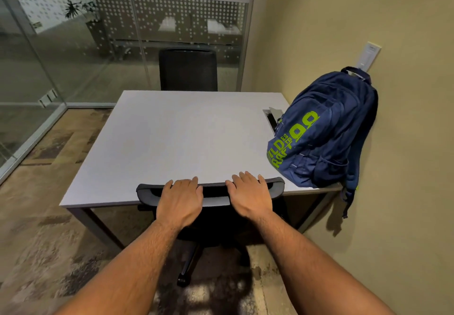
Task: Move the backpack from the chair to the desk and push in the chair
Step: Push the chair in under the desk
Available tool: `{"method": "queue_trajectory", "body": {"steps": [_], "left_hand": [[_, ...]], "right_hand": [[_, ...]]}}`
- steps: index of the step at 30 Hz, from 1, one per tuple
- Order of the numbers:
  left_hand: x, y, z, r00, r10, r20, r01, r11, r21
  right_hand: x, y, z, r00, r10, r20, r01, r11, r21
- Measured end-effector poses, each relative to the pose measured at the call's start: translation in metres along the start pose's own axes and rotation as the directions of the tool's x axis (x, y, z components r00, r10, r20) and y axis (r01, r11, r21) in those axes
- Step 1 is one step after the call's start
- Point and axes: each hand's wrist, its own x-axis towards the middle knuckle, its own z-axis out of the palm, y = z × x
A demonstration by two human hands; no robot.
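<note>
A navy backpack (326, 130) with green lettering stands on the right end of the grey desk (177, 137), leaning against the wall, a strap hanging over the desk's corner. The black office chair (147, 190) is under the desk's near edge, its backrest top touching the edge. My left hand (180, 201) and my right hand (250, 196) both rest on the top of the backrest, fingers curled over it. The chair's seat is hidden under the desk; part of its wheeled base shows below.
A second black chair (188, 70) stands at the desk's far side. A cable flap (272, 115) sits open in the desk next to the backpack. Glass partitions (73, 56) close the left and back; a beige wall (393, 142) runs along the right. Patterned carpet covers the floor.
</note>
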Motion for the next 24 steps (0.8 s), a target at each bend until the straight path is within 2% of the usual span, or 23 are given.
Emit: {"method": "queue_trajectory", "body": {"steps": [6,15,18,20,24], "left_hand": [[0.008,-0.003,0.004,1.000,0.007,-0.024,-0.006,0.998,0.055],[0.013,-0.004,0.007,1.000,0.007,-0.001,-0.007,1.000,0.001],[0.018,-0.008,0.009,0.999,0.036,0.010,-0.036,0.999,-0.005],[0.021,-0.010,0.009,0.996,0.082,0.040,-0.081,0.997,-0.007],[0.033,-0.015,0.004,0.983,0.111,0.148,-0.098,0.991,-0.091]], "right_hand": [[0.008,0.002,0.000,0.999,0.017,-0.038,-0.015,0.998,0.060],[0.009,0.004,-0.005,0.999,-0.052,0.008,0.052,0.999,0.015],[0.009,0.005,-0.005,0.994,-0.103,0.034,0.105,0.993,-0.051],[0.009,0.007,-0.004,0.987,-0.148,0.055,0.153,0.984,-0.091],[0.010,0.009,-0.012,0.977,-0.192,0.097,0.199,0.978,-0.065]]}}
